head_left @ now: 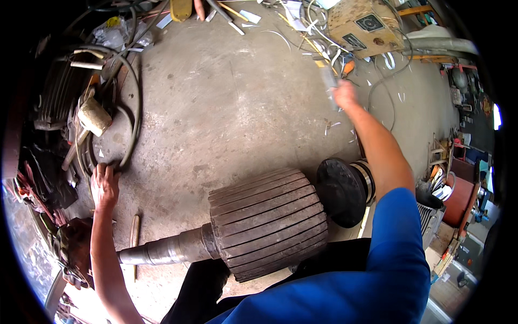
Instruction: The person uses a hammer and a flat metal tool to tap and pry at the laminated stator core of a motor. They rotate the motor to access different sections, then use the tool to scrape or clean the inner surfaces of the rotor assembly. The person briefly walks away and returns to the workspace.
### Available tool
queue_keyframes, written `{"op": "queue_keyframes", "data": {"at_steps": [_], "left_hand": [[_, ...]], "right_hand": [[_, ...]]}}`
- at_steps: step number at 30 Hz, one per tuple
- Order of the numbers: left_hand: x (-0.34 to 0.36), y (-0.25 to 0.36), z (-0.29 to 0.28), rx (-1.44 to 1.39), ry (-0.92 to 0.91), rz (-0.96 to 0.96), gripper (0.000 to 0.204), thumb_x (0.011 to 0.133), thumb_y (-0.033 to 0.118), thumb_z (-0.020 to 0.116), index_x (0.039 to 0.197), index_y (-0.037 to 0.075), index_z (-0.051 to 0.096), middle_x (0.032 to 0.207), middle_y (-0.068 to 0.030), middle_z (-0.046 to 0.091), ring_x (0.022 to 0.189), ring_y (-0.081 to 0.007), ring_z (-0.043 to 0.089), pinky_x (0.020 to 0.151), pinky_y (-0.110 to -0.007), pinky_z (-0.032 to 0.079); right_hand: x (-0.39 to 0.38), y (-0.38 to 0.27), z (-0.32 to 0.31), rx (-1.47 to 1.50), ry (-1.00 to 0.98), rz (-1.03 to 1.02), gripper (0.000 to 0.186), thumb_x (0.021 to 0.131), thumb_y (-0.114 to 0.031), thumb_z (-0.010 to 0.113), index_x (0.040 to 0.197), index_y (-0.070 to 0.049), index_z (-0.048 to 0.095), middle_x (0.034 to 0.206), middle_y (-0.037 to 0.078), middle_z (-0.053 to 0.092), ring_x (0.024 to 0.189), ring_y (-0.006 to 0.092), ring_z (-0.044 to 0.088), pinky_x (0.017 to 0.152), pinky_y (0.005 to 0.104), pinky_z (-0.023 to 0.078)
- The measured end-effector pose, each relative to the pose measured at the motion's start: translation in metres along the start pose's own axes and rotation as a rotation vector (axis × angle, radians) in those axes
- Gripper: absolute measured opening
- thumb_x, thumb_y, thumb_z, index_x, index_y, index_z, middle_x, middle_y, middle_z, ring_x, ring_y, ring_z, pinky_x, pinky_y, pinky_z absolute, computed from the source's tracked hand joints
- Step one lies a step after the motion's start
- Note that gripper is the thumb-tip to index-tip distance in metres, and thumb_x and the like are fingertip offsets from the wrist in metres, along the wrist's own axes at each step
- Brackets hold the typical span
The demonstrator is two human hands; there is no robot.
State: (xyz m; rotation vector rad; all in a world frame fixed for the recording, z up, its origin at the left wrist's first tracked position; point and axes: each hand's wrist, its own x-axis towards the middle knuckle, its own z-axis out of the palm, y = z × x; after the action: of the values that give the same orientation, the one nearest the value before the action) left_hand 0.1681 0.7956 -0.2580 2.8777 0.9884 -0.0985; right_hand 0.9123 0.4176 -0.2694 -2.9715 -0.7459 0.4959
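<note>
My right hand [346,95] reaches far ahead over the floor, its fingers closed on a flat grey tool [328,83], blurred by motion; its exact kind I cannot make out. Just beyond it lies an orange-handled tool [348,67]. My left hand [105,186] is lowered at the left, fingers a little apart and bent downward at the bottom of a thick cable loop [136,119]. Across my front lies a heavy motor rotor [267,218], with a grooved cylindrical core, a stepped steel shaft [181,247] to the left and a black disc [341,193] to the right.
A worn wooden box [361,27] stands at the far right among thin wires and paper scraps. A block-headed mallet [94,116] and a finned motor housing [56,92] lie at the left. Beneath the shaft is a wooden stick [135,232]. A reddish-brown machine [458,191] stands at the right.
</note>
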Motion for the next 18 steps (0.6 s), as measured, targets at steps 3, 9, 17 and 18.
{"op": "queue_keyframes", "data": {"at_steps": [3,9,17,18], "left_hand": [[-0.024,-0.005,0.001,0.053,0.007,-0.108,0.039,0.084,0.014,0.08,0.119,0.004,0.064,0.123,-0.0164,0.06,0.114,-0.0396,0.059,0.095,-0.051,0.05],[0.0,0.083,-0.051,-0.087,0.108,-0.069,0.057,0.088,0.011,0.079,0.14,0.003,0.056,0.146,-0.0208,0.052,0.132,-0.043,0.052,0.111,-0.051,0.045],[0.011,0.247,-0.183,-0.573,0.01,0.23,0.078,0.088,0.041,0.082,0.149,0.003,0.053,0.148,-0.027,0.05,0.133,-0.0456,0.056,0.108,-0.053,0.052],[0.003,0.273,-0.2,-0.559,-0.112,0.268,0.083,0.083,0.042,0.086,0.148,0.002,0.053,0.149,-0.0276,0.049,0.132,-0.0466,0.057,0.107,-0.053,0.053]], "right_hand": [[-0.026,-0.043,-0.031,0.108,0.056,-0.043,0.028,0.096,-0.023,0.076,0.114,-0.002,0.071,0.096,0.017,0.076,0.091,0.0281,0.073,0.087,0.0448,0.057],[-0.135,-0.09,-0.01,-0.123,-0.526,-0.494,0.021,0.096,-0.029,0.075,0.106,-0.011,0.071,0.097,0.018,0.073,0.093,0.0347,0.071,0.085,0.0481,0.054],[-0.07,0.056,-0.036,-0.027,-0.091,-0.198,0.029,0.093,-0.024,0.077,0.115,-0.006,0.071,0.104,0.022,0.074,0.098,0.0396,0.072,0.089,0.0469,0.055],[-0.082,0.051,-0.021,0.076,-0.144,-0.304,0.03,0.093,-0.026,0.077,0.115,-0.007,0.071,0.104,0.022,0.073,0.099,0.0402,0.071,0.089,0.0472,0.055]]}}
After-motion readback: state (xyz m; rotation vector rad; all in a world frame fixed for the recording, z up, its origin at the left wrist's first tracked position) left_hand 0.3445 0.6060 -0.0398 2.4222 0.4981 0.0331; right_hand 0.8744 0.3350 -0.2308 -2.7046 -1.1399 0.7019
